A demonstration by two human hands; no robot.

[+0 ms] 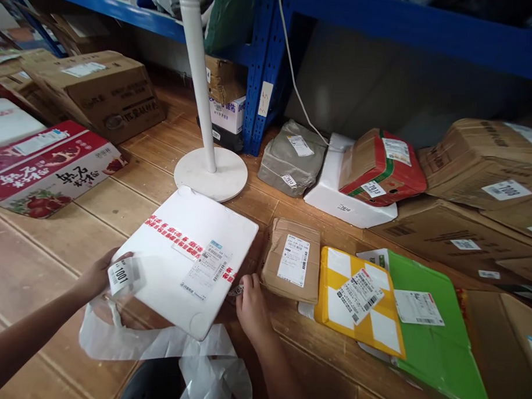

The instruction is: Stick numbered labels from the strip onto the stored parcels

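A flat white foam box (168, 254) with red printed tape and a shipping label (206, 267) lies tilted in front of me. My left hand (104, 272) grips its left edge; beside the fingers is a white tag (121, 275) reading 1001. Close to the box's right edge, my right hand (251, 304) is closed on a small printed label (235, 290), partly hidden by the fingers. Beneath the box spreads a translucent white plastic bag (156, 342). A small brown carton (272, 275) rests just beyond my right hand.
A white pole's round base (188, 173) stands behind the box. To the right lie a yellow-and-white parcel (332, 312) and a green parcel (444, 351). Cartons (480, 166) are stacked farther right. A red-and-white fruit box (53, 174) sits left. Blue shelving (257, 77) rises behind.
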